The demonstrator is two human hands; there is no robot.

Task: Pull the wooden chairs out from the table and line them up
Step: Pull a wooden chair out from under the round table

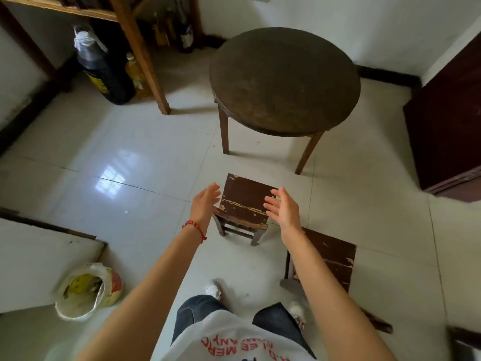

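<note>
Glossy white floor tiles carry a small wooden chair just at six o'clock of the round table, stiff and probably light, best gripped by its seat edges, where the left hand and right hand hover spread, holding nothing.

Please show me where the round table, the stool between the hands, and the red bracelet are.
Round table point(285, 79), head view, middle of its top.
Stool point(243, 201), head view, middle of its seat.
Red bracelet point(194, 226), head view, beads on the left wrist.
</note>
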